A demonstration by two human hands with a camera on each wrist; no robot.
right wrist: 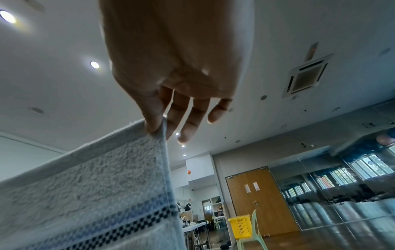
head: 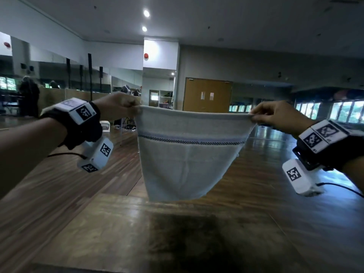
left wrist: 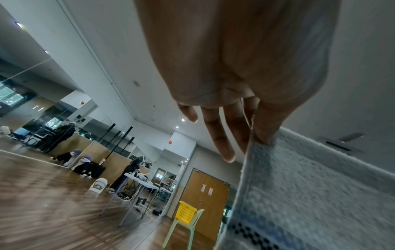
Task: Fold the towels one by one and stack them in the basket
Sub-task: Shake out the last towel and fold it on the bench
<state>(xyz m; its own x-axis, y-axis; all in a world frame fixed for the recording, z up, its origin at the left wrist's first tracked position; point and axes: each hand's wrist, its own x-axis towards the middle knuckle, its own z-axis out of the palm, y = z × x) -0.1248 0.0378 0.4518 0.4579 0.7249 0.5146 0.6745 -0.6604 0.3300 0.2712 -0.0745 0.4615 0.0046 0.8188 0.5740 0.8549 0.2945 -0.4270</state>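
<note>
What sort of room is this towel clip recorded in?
Probably a dance studio or multipurpose hall, not a home: mirror panels line the walls, the wooden floor runs wide and open, and wooden double doors stand at the far end. A yellow basket sits on a plastic chair.

A wooden table [head: 122, 233] fills the near ground, with a dark patch across its middle. Beyond it runs a striped wood floor [head: 118, 154], glossy on the right side. A brown double door [head: 207, 94] stands in the far wall, two pale notices stuck on it. A green plastic chair [left wrist: 183, 228] stands before that door. Mirrors [head: 49, 75] line the left wall, and black poles [head: 90, 71] stand before them. A folding table [left wrist: 141, 183] carries small gear (too blurred to name). Round ceiling lights [head: 146, 13] glow overhead, and a red alarm [head: 146, 55] sits on the white pillar.
</note>
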